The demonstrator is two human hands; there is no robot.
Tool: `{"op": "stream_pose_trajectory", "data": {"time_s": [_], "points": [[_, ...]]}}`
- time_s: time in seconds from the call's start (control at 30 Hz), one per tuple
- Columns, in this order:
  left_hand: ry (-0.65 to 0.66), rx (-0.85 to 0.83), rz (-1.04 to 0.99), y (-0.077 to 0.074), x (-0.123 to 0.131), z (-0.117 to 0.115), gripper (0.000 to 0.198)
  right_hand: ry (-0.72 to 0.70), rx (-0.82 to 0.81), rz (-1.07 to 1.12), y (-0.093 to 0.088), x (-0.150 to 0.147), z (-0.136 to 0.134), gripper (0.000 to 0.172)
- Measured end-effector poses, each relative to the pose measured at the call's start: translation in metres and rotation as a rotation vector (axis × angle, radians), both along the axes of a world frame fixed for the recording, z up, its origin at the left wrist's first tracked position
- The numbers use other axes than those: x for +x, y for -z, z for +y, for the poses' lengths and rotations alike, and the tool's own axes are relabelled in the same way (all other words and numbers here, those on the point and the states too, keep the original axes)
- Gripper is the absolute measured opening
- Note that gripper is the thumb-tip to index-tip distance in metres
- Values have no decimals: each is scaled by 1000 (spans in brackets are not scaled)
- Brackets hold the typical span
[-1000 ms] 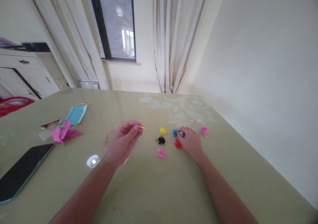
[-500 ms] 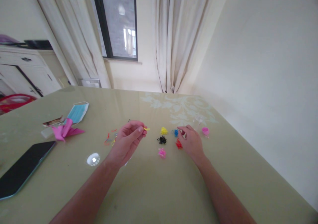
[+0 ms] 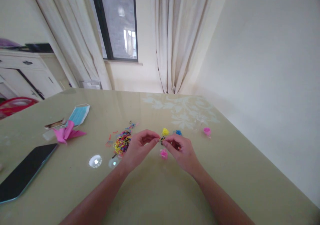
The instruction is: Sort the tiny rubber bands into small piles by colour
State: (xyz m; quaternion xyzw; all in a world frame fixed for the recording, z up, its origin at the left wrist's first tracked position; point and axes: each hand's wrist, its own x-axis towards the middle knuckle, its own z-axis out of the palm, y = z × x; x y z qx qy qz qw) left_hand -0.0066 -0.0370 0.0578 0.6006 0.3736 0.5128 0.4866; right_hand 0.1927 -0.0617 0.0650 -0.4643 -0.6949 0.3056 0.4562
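My left hand (image 3: 141, 146) is closed in a pinch on a small yellow rubber band (image 3: 161, 139). From the other side, my right hand (image 3: 182, 150) pinches at the same band, thumb and forefinger together. Both sets of fingertips are over a black rubber band pile (image 3: 162, 141), which they partly cover. Behind it lies a yellow pile (image 3: 165, 131), with a blue pile (image 3: 178, 132) to its right. A pink pile (image 3: 164, 154) sits nearer me. My right hand mostly hides a red pile. Left of my left hand is a mixed heap of coloured rubber bands (image 3: 122, 142).
To the left lie a black-screened phone (image 3: 27, 170), a pink folded paper bird (image 3: 68, 132) and a blue face mask (image 3: 79, 114). A small pink cup (image 3: 207, 131) stands at right beside a clear container (image 3: 198, 123). The table (image 3: 155, 195) meets a wall on the right.
My left hand has moved right and slightly down with the yellow band, uncovering the mixed heap. My right hand has left the blue pile and come left to meet the left fingertips.
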Motion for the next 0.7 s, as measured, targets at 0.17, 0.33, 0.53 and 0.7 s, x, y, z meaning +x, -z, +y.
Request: {"op": "stream_pose_trajectory", "data": {"time_s": [0.17, 0.33, 0.53, 0.7], "points": [[48, -25, -1, 5, 1, 1, 25, 55, -5, 4, 3, -2, 2, 18], [52, -24, -3, 8, 1, 2, 29, 50, -3, 24, 3, -1, 3, 18], [61, -22, 44, 11, 1, 8, 32, 68, 45, 1, 7, 1, 5, 18], [-246, 35, 379, 8, -30, 28, 28, 229, 161, -187, 17, 16, 26, 22]]}}
